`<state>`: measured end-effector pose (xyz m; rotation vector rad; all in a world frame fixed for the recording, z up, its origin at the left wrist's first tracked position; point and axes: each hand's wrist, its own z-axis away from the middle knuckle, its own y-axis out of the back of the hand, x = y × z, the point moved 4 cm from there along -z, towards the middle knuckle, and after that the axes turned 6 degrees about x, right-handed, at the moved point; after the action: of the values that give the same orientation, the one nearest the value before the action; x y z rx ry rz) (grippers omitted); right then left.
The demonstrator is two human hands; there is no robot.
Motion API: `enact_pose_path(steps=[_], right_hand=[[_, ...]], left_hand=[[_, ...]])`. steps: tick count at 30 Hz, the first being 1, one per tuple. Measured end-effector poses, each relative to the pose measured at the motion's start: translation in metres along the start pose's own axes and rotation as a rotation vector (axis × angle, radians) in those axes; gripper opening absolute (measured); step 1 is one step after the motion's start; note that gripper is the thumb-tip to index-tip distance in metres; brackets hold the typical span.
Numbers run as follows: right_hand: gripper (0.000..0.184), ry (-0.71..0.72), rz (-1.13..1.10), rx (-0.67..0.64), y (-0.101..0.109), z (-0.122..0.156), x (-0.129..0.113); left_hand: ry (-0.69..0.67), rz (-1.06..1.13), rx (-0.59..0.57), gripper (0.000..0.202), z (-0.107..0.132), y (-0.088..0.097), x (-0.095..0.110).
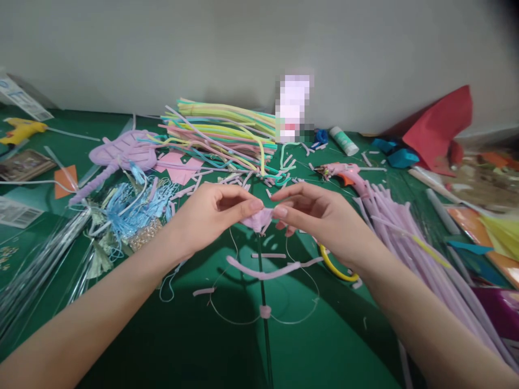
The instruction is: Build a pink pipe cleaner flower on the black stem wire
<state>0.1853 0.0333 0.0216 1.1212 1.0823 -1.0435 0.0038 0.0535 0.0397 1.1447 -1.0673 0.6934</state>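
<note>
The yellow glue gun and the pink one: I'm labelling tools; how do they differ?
The yellow glue gun is cut off by the left edge; the pink glue gun shows its nozzle. The yellow gun lies far left; the pink gun lies beyond the right hand. Both lie on the green table, each with a pale stick jutting rightward.

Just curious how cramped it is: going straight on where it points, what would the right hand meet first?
The right hand would likely meet the lilac piece right before it first, then the left hand, though depth is unclear.
</note>
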Motion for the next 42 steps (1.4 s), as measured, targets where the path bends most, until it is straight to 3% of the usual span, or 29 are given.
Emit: enact_pose_path(steps=[4,9,16,18,22,24,27,31,34,39,42], right_hand=[[0.027,0.054,0.064,-0.075,-0.007,0.001,0.001],[0.028,0.077,0.150,-0.035,-0.008,0.003,0.000],[0.024,0.030,0.033,0.006,-0.001,-0.001,0.005],[0.022,-0.030,-0.091,0.016,0.003,-0.005,0.011],[0.018,-0.171,-0.436,0.032,0.006,-0.012,0.022],[0.013,-0.223,-0.571,0.029,0.004,-0.013,0.025],[0.005,-0.247,-0.712,0.018,-0.001,-0.012,0.028],[0.002,-0.238,-0.840,-0.012,-0.008,-0.010,0.030],[0.003,-0.291,-0.910,-0.037,-0.011,-0.008,0.032],[0.004,-0.247,-0.758,-0.153,-0.011,-0.011,0.033],[0.010,-0.162,-0.660,-0.216,-0.003,-0.017,0.034]], left_hand=[[0.094,0.100,0.014,0.042,0.002,-0.002,-0.002],[0.118,0.218,0.052,0.047,0.005,-0.005,-0.002],[0.105,0.080,0.083,0.049,-0.002,0.004,-0.009],[0.174,0.053,-0.026,0.054,-0.004,0.007,-0.017],[0.262,0.119,-0.449,0.067,0.001,-0.005,-0.028],[0.245,0.160,-0.551,0.068,0.005,-0.015,-0.030],[0.224,0.202,-0.613,0.056,0.010,-0.035,-0.030],[0.302,0.311,-0.586,0.035,0.021,-0.056,-0.032],[0.353,0.319,-0.529,0.031,0.028,-0.061,-0.032],[0.367,0.261,-0.497,0.032,0.034,-0.057,-0.028],[0.261,0.092,-0.393,0.031,0.029,-0.045,-0.029]])
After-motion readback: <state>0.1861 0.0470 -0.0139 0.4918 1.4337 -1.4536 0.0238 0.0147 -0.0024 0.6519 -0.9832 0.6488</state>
